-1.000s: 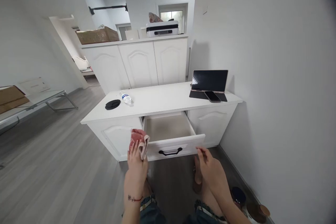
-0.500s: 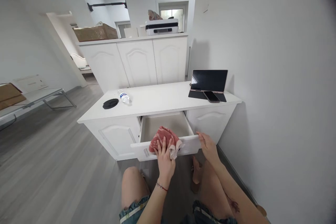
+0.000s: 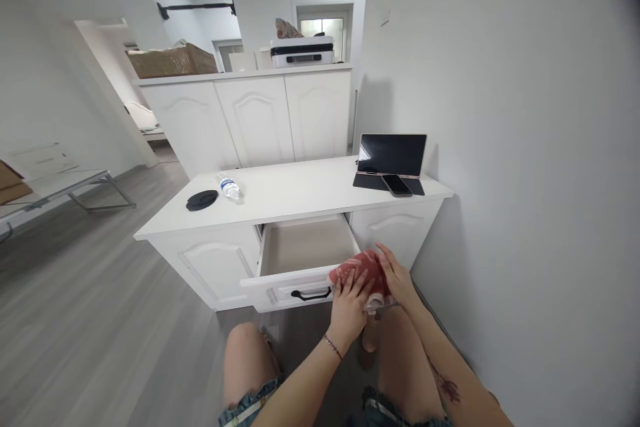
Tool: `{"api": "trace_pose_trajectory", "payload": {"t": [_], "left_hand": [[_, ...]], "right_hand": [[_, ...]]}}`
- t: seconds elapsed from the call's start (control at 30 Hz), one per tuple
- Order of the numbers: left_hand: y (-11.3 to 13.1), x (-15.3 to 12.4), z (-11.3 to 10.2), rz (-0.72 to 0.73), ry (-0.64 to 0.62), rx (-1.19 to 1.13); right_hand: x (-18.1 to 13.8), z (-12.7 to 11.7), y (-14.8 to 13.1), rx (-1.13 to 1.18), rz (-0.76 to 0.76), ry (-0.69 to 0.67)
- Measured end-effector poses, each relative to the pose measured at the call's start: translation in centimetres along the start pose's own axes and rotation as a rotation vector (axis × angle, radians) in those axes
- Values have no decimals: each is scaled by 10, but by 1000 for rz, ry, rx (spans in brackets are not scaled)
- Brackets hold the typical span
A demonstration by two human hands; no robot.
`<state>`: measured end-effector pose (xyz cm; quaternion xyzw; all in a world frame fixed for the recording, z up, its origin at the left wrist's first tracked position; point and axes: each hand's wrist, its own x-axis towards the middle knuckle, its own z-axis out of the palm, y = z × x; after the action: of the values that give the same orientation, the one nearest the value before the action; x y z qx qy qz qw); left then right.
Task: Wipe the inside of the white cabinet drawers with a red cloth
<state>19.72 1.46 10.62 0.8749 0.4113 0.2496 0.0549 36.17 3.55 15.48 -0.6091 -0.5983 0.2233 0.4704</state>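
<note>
Your left hand [image 3: 350,300] presses flat, fingers spread, on the red cloth [image 3: 361,271] at the open drawer [image 3: 305,250]'s front right corner; your right hand [image 3: 397,275] grips the cloth's edge. The drawer's visible floor looks bare.

You're facing a low white cabinet [image 3: 300,190] whose top carries a tablet [image 3: 391,153] propped on its stand at the right end, with a phone [image 3: 397,185] lying just in front of it. Toward the left end lie a clear water bottle [image 3: 229,186] on its side and, just beside it, a flat black disc [image 3: 202,200]. The cabinet's middle drawer [image 3: 305,250] stands pulled out, and a red cloth [image 3: 360,270] rests on its front edge at the right corner.
</note>
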Motion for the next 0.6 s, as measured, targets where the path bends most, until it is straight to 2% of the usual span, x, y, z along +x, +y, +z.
{"api": "trace_pose_trajectory", "payload": {"t": [0.13,0.3,0.43,0.6], "left_hand": [[-7,6,1,105,-47,30],[-24,2,-14,239,-198,28],[-43,-12,-28,224,-245,45],[-67,-37,-45,170,-241,115]], "right_hand": [[4,-1,2,-79,-42,-13],[4,1,0,-159,-131,32],[2,6,-1,-267,-236,20],[-1,15,3,-339,-296,64]]}}
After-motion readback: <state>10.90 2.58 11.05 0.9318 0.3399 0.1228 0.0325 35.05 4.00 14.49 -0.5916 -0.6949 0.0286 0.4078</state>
